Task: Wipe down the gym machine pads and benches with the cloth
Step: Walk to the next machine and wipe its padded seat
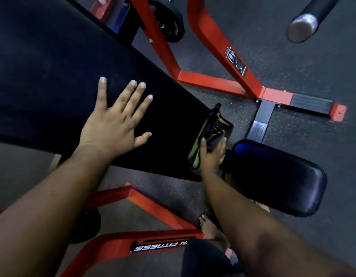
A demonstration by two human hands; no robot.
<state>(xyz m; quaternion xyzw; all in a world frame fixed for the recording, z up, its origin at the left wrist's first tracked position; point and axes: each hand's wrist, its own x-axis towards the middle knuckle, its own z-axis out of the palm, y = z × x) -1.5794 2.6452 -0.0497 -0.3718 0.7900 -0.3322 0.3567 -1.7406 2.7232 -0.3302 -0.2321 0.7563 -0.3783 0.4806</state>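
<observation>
A long black bench back pad (53, 76) slopes from the upper left down to the middle of the head view. My left hand (115, 120) lies flat on it with fingers spread. At the pad's lower end my right hand (212, 154) grips a dark grey and green cloth (208, 134) and holds it against the pad's end edge. Just right of that hand sits the smaller black seat pad (282, 180), shiny and slightly tilted.
The red steel frame (219, 56) of the machine spreads over the dark rubber floor (292, 66), with a black footplate (310, 104) at the right. A bar end (301, 27) hangs at the upper right. A weight plate (169, 19) sits at the top. My bare foot (209, 226) stands by the lower frame rail (113, 246).
</observation>
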